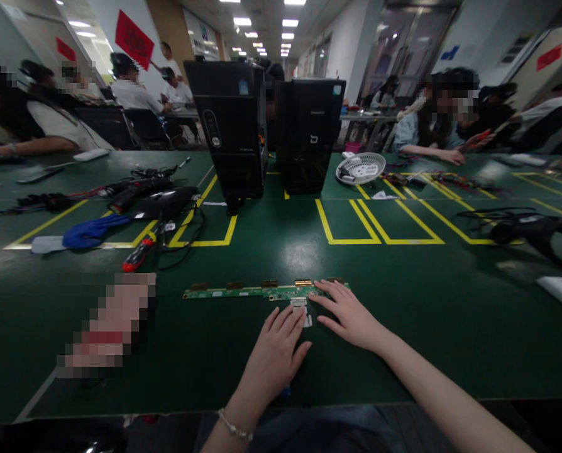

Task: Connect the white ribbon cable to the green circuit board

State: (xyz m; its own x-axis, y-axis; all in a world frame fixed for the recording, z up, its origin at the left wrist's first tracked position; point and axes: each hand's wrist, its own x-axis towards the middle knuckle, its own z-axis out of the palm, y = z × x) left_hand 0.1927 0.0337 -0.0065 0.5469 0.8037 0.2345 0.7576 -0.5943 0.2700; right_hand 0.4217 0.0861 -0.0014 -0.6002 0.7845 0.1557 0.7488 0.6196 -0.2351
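A long, narrow green circuit board [234, 293] with copper-coloured tabs along its far edge lies flat on the green table in front of me. My right hand [349, 314] is spread over the board's right end, fingertips touching it, palm down. My left hand [274, 355] lies palm down just below the board, fingers stretched out and thumb apart. Its fingertips rest on a small white flat piece [298, 303], perhaps a ribbon cable, at the board's near edge. Part of that piece is hidden under the fingers, and my right fingers cover some of the board.
Two black computer towers [229, 132] stand at the back. At left lie a red-and-black tool handle [139, 255], a blue glove [95, 231] and cables. A white basket [361, 168] sits back right; a black cabled device [521, 226] lies far right. People sit around.
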